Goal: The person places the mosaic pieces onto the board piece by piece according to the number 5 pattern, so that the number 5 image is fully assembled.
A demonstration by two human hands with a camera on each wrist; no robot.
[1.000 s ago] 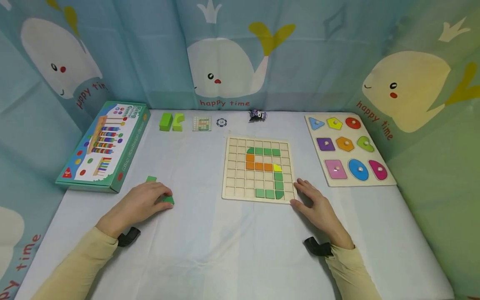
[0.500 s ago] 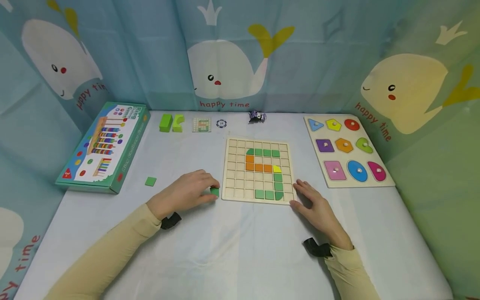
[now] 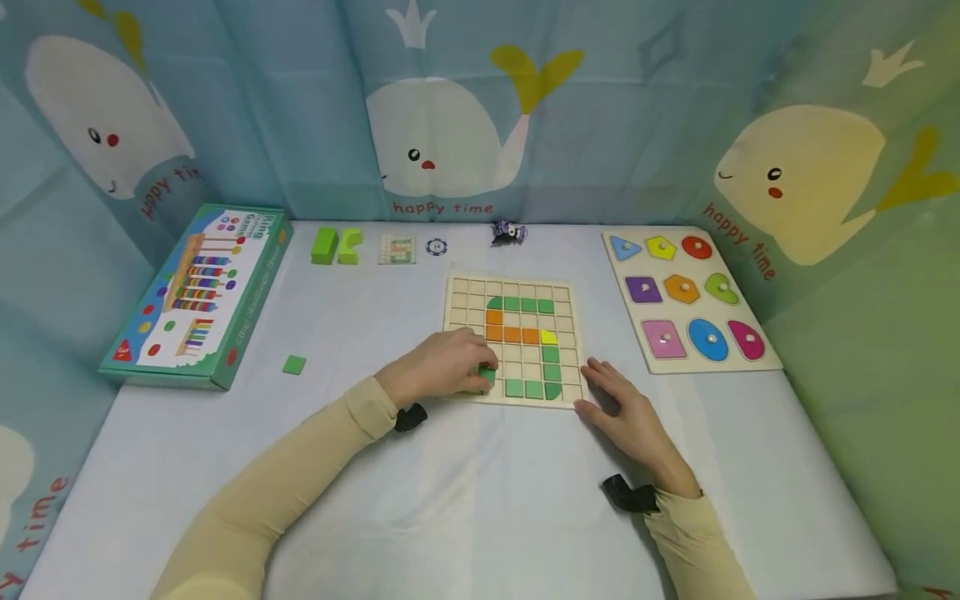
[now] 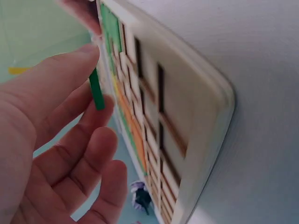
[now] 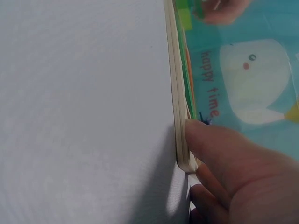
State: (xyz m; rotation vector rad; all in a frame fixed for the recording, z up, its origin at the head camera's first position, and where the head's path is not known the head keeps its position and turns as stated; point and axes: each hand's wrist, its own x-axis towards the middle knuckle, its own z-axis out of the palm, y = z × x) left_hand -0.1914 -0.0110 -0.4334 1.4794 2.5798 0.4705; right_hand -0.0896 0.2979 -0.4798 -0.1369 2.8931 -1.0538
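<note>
Between thumb and fingers, my left hand (image 3: 442, 364) pinches a green tile (image 4: 96, 89), held above the lower left part of a wooden grid board (image 3: 467, 287). In the left wrist view the tile shows edge-on, apart from the board's cells. Green, orange and one yellow tile (image 3: 549, 337) sit in the grid, forming a bent line. My right hand (image 3: 628, 417) rests at the board's lower right edge, its thumb (image 5: 210, 140) touching the corner in the right wrist view. Another green tile (image 3: 294, 365) lies on the cloth to the left.
A green game box (image 3: 198, 296) stands at the left. Along the back lie green blocks (image 3: 325, 247), a pattern card (image 3: 397, 249), a round chip (image 3: 437, 247) and a small dark figure (image 3: 508, 233). A shape puzzle board (image 3: 686, 312) lies at the right.
My left hand has carried the green tile rightward from the left of the table to over the grid board. The right hand stays at the board's edge. The head view has shifted slightly.
</note>
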